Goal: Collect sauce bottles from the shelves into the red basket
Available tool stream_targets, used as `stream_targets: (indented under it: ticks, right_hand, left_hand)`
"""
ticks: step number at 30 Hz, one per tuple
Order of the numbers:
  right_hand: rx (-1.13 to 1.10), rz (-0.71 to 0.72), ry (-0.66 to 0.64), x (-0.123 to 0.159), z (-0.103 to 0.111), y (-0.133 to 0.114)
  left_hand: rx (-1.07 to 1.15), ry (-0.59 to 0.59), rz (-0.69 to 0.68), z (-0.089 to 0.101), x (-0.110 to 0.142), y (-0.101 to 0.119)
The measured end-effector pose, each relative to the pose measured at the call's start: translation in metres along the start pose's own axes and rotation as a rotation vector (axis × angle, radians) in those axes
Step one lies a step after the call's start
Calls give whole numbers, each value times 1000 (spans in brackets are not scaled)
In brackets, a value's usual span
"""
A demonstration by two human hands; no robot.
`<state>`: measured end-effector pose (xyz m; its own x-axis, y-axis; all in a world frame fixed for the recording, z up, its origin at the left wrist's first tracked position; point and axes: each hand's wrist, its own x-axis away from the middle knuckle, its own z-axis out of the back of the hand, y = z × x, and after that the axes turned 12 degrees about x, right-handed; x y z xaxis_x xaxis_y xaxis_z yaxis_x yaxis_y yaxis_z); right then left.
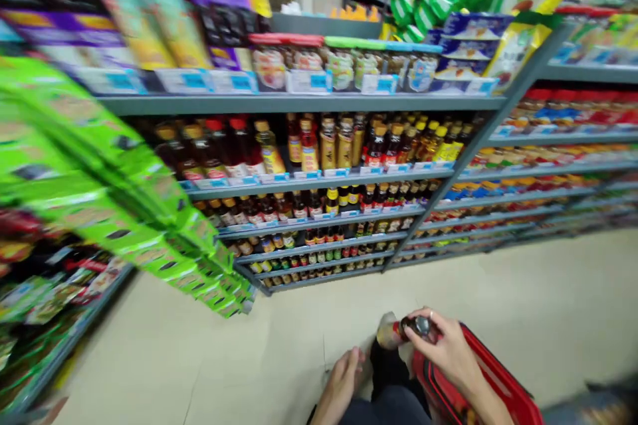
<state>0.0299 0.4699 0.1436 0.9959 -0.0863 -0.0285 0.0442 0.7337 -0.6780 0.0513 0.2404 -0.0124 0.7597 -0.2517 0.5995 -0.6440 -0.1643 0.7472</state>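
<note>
A bright green bank of foil snack packets (94, 172) leans in at 9 o'clock in a grocery aisle, above a low grey metal shelf of mixed packets (52, 295) at 8 o'clock. Beyond a pale beige tiled floor (199, 352), a long grey metal shelving unit (309, 176) runs across 12 o'clock, lined with rows of glass sauce and oil bottles.

At 6 o'clock, a shopper's bare left hand (341, 382) hangs low beside dark trousers (393, 402), its fingers loosely parted and pointing down, with nothing visible in its grip. Just right of it, a small glass bottle with a dark cap and red neck band (403, 331) lies almost level across the view. Its pale base points toward the left hand at about 9 o'clock, and its cap points toward 3 o'clock.

The shopper's right hand (448, 352), wearing a thin ring, is closed around the bottle's upper end, with the fingers curled over the cap and neck. That hand is touching the bottle, while the left hand stays apart from it, slightly lower and to the left. A red plastic shopping basket with a black stripe (498, 372) sits at 5 o'clock, just under the right wrist.
</note>
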Motion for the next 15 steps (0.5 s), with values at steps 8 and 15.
stream_targets:
  ticks: [8, 15]
  right_hand:
    - [332, -543, 325, 38, 58, 161]
    - [381, -1066, 160, 81, 22, 347]
  left_hand:
    - [-269, -193, 244, -16, -60, -24]
    - [-607, -99, 555, -29, -115, -41]
